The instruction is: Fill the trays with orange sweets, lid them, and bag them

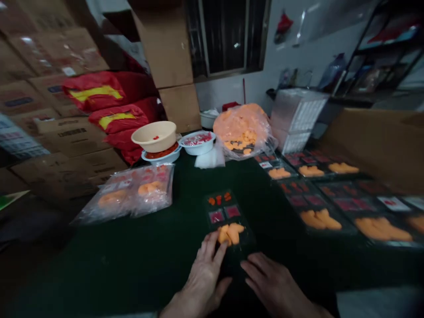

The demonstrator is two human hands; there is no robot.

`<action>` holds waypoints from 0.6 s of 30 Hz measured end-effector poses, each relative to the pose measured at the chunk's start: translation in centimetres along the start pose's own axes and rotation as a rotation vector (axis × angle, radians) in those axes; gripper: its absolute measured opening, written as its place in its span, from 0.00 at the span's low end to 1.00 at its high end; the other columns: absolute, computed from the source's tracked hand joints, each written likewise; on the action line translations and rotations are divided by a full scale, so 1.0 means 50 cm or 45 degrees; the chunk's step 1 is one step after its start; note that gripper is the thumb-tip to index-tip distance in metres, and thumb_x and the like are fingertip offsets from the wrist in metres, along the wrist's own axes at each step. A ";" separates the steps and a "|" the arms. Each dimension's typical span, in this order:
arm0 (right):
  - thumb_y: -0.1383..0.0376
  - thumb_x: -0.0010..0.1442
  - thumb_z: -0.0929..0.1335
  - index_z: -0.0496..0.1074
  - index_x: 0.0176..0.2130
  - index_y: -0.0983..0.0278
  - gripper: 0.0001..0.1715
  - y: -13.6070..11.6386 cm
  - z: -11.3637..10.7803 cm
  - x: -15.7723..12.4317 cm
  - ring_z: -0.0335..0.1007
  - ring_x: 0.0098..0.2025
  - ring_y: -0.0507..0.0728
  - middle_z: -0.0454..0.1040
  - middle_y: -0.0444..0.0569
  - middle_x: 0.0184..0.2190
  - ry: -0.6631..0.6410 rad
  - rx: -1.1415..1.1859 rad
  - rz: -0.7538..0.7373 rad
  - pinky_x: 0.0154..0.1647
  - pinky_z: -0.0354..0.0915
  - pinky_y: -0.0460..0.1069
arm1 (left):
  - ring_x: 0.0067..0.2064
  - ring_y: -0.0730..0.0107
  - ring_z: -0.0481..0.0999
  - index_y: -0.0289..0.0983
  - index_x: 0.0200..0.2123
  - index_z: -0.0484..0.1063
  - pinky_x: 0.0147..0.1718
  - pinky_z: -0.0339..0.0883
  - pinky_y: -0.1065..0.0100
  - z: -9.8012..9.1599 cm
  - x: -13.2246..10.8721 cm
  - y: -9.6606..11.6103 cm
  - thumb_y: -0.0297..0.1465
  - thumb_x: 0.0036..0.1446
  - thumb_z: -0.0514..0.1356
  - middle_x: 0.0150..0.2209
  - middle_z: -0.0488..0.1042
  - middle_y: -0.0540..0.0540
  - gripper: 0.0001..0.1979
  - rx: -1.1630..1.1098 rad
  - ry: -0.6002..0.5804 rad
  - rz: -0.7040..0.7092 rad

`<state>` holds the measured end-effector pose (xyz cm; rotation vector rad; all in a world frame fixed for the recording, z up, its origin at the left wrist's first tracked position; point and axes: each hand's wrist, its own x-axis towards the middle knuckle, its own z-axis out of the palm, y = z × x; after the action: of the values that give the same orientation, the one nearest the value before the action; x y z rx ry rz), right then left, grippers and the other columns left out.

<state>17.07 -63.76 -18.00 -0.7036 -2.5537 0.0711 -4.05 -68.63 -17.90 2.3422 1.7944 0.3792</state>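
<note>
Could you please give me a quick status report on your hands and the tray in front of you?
Left hand fingertips at orange pieces on black tray. Right hand open, near tray's front edge. Nothing blocking either hand.

Orange pieces (231,233) lie on a black, red-patched tray (225,215); the tabletop (132,265) is dark green.

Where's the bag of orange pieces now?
Head view: the clear bag of orange pieces sits at the far edge of the green table, right of the white bowl.

bagged pieces (132,192) left of tray (225,207); more trays (331,198) right; bowls (155,137) behind
</note>
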 end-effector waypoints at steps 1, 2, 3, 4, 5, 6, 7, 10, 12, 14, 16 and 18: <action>0.70 0.61 0.60 0.69 0.34 0.63 0.11 -0.015 -0.018 -0.017 0.71 0.29 0.52 0.73 0.48 0.29 -0.122 0.142 0.046 0.28 0.65 0.45 | 0.64 0.45 0.49 0.36 0.63 0.50 0.55 0.59 0.46 0.001 -0.009 0.010 0.26 0.51 0.58 0.64 0.48 0.31 0.36 0.036 0.054 0.022; 0.69 0.61 0.61 0.68 0.29 0.63 0.11 -0.028 -0.032 -0.035 0.69 0.26 0.50 0.72 0.45 0.26 -0.246 0.276 0.095 0.26 0.62 0.44 | 0.64 0.45 0.50 0.35 0.62 0.51 0.54 0.59 0.45 0.002 -0.016 0.018 0.27 0.53 0.57 0.63 0.49 0.31 0.34 0.071 0.111 0.048; 0.67 0.62 0.62 0.67 0.27 0.63 0.12 -0.038 -0.041 -0.054 0.68 0.25 0.49 0.71 0.44 0.25 -0.358 0.387 0.148 0.26 0.60 0.44 | 0.63 0.45 0.50 0.35 0.61 0.51 0.53 0.59 0.45 0.005 -0.020 0.026 0.29 0.54 0.57 0.63 0.50 0.31 0.32 0.103 0.167 0.074; 0.65 0.61 0.63 0.67 0.26 0.64 0.13 -0.044 -0.045 -0.073 0.68 0.26 0.49 0.72 0.43 0.25 -0.444 0.472 0.210 0.26 0.59 0.44 | 0.63 0.45 0.50 0.35 0.61 0.52 0.53 0.59 0.45 0.008 -0.022 0.033 0.30 0.55 0.56 0.62 0.51 0.31 0.31 0.129 0.210 0.103; 0.62 0.61 0.64 0.68 0.27 0.64 0.13 -0.045 -0.042 -0.092 0.68 0.27 0.49 0.73 0.44 0.26 -0.512 0.534 0.294 0.27 0.58 0.44 | 0.63 0.45 0.50 0.34 0.60 0.52 0.52 0.59 0.45 0.013 -0.022 0.040 0.32 0.56 0.56 0.62 0.51 0.31 0.30 0.149 0.237 0.135; 0.61 0.61 0.64 0.69 0.27 0.64 0.14 -0.042 -0.035 -0.111 0.69 0.28 0.50 0.74 0.45 0.27 -0.576 0.574 0.406 0.28 0.58 0.44 | 0.63 0.44 0.50 0.34 0.60 0.53 0.52 0.59 0.45 0.019 -0.020 0.047 0.34 0.56 0.57 0.61 0.51 0.30 0.30 0.162 0.247 0.168; 0.60 0.62 0.63 0.69 0.29 0.65 0.14 -0.036 -0.022 -0.131 0.70 0.31 0.50 0.75 0.46 0.29 -0.638 0.596 0.542 0.29 0.58 0.44 | 0.63 0.44 0.50 0.34 0.60 0.53 0.51 0.59 0.45 0.026 -0.017 0.054 0.36 0.56 0.57 0.61 0.52 0.30 0.30 0.176 0.241 0.194; 0.63 0.63 0.62 0.72 0.35 0.64 0.11 -0.007 0.034 -0.187 0.72 0.38 0.54 0.76 0.49 0.36 -0.765 0.567 0.957 0.36 0.61 0.46 | 0.62 0.42 0.50 0.34 0.59 0.54 0.50 0.59 0.45 0.044 -0.007 0.072 0.38 0.55 0.58 0.61 0.52 0.30 0.31 0.226 0.221 0.255; 0.67 0.63 0.61 0.72 0.39 0.64 0.10 0.017 0.077 -0.211 0.71 0.42 0.56 0.75 0.51 0.39 -0.772 0.549 1.117 0.39 0.62 0.48 | 0.62 0.41 0.50 0.35 0.59 0.55 0.51 0.58 0.45 0.050 0.000 0.079 0.39 0.55 0.58 0.60 0.53 0.30 0.31 0.260 0.236 0.284; 0.67 0.63 0.62 0.71 0.41 0.66 0.10 0.045 0.113 -0.224 0.71 0.43 0.56 0.74 0.52 0.41 -0.753 0.540 1.225 0.41 0.64 0.50 | 0.61 0.41 0.51 0.35 0.59 0.55 0.51 0.57 0.46 0.052 0.005 0.081 0.40 0.54 0.59 0.60 0.53 0.30 0.32 0.284 0.250 0.299; 0.64 0.63 0.63 0.70 0.44 0.67 0.12 0.080 0.135 -0.226 0.70 0.43 0.56 0.73 0.51 0.42 -0.734 0.527 1.330 0.43 0.66 0.53 | 0.61 0.41 0.52 0.36 0.60 0.55 0.52 0.56 0.45 0.053 0.010 0.080 0.41 0.53 0.59 0.61 0.51 0.31 0.34 0.306 0.250 0.299; 0.60 0.62 0.65 0.68 0.46 0.67 0.15 0.121 0.139 -0.223 0.69 0.44 0.56 0.71 0.51 0.44 -0.691 0.505 1.425 0.44 0.67 0.55 | 0.61 0.41 0.52 0.37 0.60 0.55 0.52 0.55 0.45 0.054 0.014 0.081 0.41 0.53 0.60 0.61 0.51 0.32 0.34 0.328 0.264 0.302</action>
<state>25.01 -63.51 -30.11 -2.0211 -2.1013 1.2157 0.66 -68.95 -19.28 2.8021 1.7451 0.4622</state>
